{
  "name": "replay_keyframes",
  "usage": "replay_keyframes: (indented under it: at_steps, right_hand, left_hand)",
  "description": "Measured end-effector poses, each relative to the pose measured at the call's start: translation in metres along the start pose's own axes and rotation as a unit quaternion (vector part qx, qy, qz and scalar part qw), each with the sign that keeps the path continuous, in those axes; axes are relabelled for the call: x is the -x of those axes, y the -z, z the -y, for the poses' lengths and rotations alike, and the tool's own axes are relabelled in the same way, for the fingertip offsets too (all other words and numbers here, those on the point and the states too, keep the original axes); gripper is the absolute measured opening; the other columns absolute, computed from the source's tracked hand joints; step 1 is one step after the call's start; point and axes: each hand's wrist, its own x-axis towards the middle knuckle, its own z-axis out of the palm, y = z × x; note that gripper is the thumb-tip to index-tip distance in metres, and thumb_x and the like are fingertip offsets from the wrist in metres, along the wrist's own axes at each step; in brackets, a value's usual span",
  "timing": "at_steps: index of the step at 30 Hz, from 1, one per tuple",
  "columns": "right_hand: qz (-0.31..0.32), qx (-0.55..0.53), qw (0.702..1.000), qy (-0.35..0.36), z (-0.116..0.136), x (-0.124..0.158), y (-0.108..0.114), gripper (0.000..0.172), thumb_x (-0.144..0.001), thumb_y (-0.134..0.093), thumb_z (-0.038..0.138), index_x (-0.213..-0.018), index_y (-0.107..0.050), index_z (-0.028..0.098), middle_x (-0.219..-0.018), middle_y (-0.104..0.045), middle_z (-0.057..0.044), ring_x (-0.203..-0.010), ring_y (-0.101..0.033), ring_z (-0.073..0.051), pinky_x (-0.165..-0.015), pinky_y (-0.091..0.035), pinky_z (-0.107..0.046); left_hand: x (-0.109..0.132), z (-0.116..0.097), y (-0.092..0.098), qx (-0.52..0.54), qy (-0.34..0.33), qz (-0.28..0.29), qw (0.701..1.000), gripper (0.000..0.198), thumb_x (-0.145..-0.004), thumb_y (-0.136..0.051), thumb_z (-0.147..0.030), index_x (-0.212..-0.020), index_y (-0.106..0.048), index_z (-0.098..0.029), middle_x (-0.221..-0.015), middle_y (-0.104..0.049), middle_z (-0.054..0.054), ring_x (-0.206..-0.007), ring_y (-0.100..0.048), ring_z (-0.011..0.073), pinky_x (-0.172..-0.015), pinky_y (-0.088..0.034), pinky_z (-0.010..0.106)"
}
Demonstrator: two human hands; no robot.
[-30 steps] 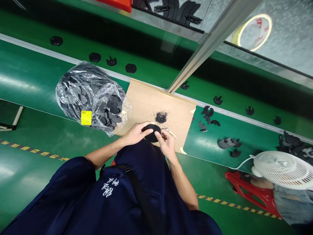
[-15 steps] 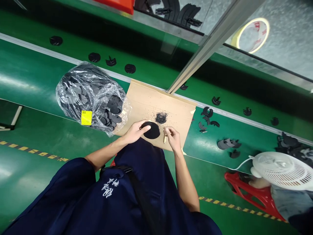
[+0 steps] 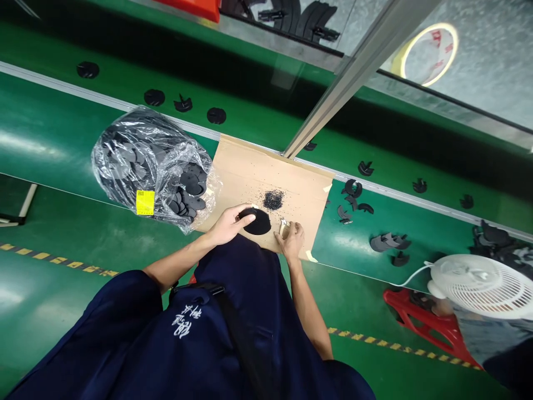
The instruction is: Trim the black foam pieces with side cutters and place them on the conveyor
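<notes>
My left hand (image 3: 228, 225) grips the near-left edge of a flat black disc (image 3: 259, 222), thumb on top. The disc lies low over a sheet of cardboard (image 3: 245, 161). To its right, my right hand (image 3: 292, 242) has its thumb and fingers curled around a small tan object with a shiny tip (image 3: 284, 228); its exact kind is too small to tell. Just beyond the disc is a little heap of black bits (image 3: 273, 200), with loose crumbs scattered around it.
A clear plastic bag (image 3: 145, 161) of dark flat pieces sits left of the cardboard. Black parts lie spaced along the green belt (image 3: 250, 130). A metal post (image 3: 328, 100) rises at the cardboard's far edge. Stacked curved parts (image 3: 386, 242) and a white fan (image 3: 478, 283) are rightward.
My right hand has lowered slightly and turned, its fingers now curled about the tan object, which earlier hung below the fingertips. My left hand stays on the disc. The view shifts slightly.
</notes>
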Motion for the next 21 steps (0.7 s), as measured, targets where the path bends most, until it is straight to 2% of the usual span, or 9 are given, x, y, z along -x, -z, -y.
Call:
replay_keyframes:
  at_steps: [7,12,16,21]
  right_hand:
    - [0.006,-0.051,0.998,-0.021,0.001,-0.003,0.004,0.054,-0.081,-0.065,0.041,-0.130,-0.061,0.018,-0.141,-0.053,-0.020,-0.128,-0.049,-0.038,-0.106,-0.043,-0.057]
    - [0.010,-0.121,0.992,-0.015,0.009,-0.004,0.013,0.052,-0.082,-0.061,0.043,-0.127,-0.062,0.016,-0.127,-0.061,-0.019,-0.118,-0.055,-0.036,-0.103,-0.046,-0.057]
    - [0.028,-0.199,0.980,0.010,0.027,-0.004,0.022,0.049,-0.086,-0.058,0.047,-0.126,-0.064,0.018,-0.119,-0.065,-0.015,-0.111,-0.059,-0.031,-0.100,-0.051,-0.049]
    - [0.072,-0.275,0.958,0.039,0.062,-0.002,0.041,0.040,-0.095,-0.044,0.041,-0.119,-0.069,0.021,-0.111,-0.070,-0.010,-0.101,-0.064,-0.025,-0.090,-0.054,-0.040]
  left_hand:
    - [0.002,-0.001,-0.001,-0.015,-0.003,0.001,1.000,0.061,-0.086,-0.068,-0.065,-0.116,-0.071,-0.013,-0.118,-0.076,0.013,-0.112,-0.070,0.0278,-0.101,-0.056,0.038]
    - [0.001,0.001,-0.002,-0.006,-0.011,-0.009,1.000,0.061,-0.086,-0.067,-0.067,-0.114,-0.072,-0.013,-0.113,-0.077,0.012,-0.108,-0.072,0.0261,-0.097,-0.057,0.036]
    - [0.000,0.001,-0.002,-0.006,-0.011,-0.019,1.000,0.063,-0.085,-0.067,-0.069,-0.113,-0.072,-0.013,-0.111,-0.078,0.012,-0.105,-0.073,0.0253,-0.094,-0.058,0.035]
    - [-0.001,-0.001,-0.005,0.000,-0.002,-0.012,1.000,0.061,-0.085,-0.068,-0.067,-0.112,-0.073,-0.013,-0.110,-0.078,0.011,-0.103,-0.072,0.0248,-0.093,-0.058,0.034]
